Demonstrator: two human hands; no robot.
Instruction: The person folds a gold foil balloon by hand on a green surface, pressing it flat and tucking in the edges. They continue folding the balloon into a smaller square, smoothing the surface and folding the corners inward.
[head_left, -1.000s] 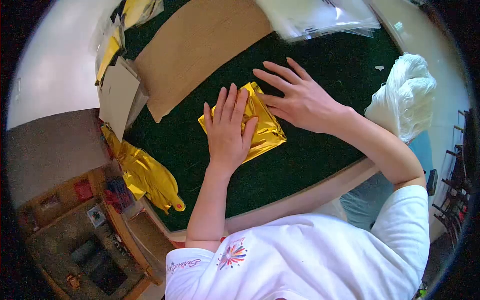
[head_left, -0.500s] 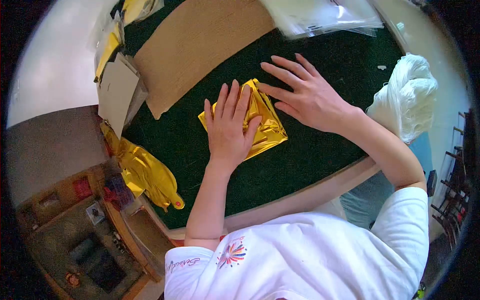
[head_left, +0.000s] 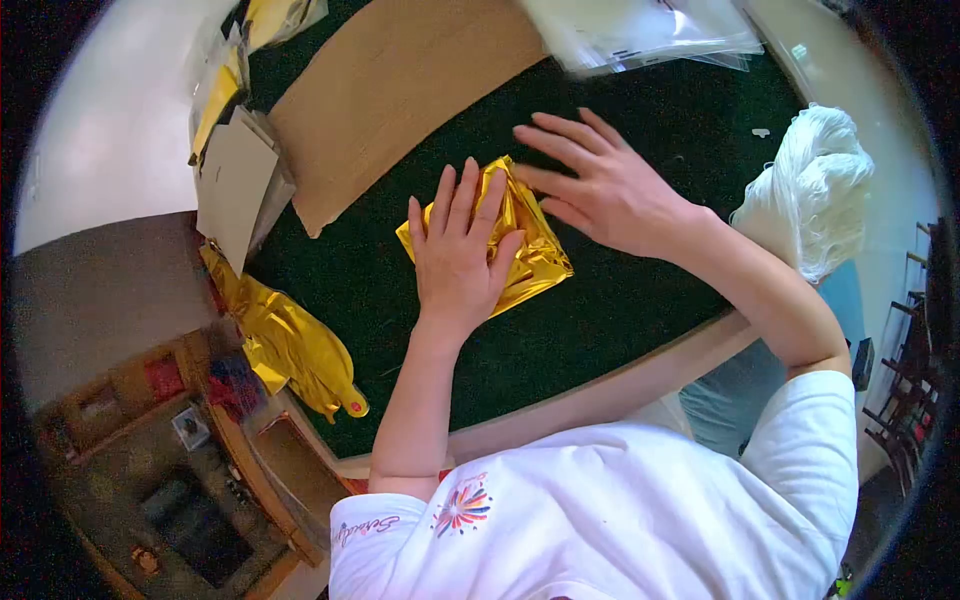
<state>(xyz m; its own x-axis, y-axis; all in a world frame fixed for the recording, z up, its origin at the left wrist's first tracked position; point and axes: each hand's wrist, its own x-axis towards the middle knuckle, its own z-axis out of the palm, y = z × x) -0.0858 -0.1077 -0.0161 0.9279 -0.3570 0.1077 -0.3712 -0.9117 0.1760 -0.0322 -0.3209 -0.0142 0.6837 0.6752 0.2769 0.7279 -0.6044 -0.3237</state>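
While the left hand (head_left: 455, 270) lies flat on the folded gold foil (head_left: 538, 250), fingers extended and grip unclosed, the right hand (head_left: 625, 190) hangs by the foil's far right side, fingers apart; whether its blurred index fingertip touches, I cannot tell. Green bench (head_left: 620, 320) stretches between foil and near edge; brown cardboard (head_left: 400, 100) lies beyond, white yarn (head_left: 820, 190) by the right edge.

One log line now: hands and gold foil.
left hand: flat on folded gold foil | right hand: open beside foil, contact unclear | white strands: by right edge of table
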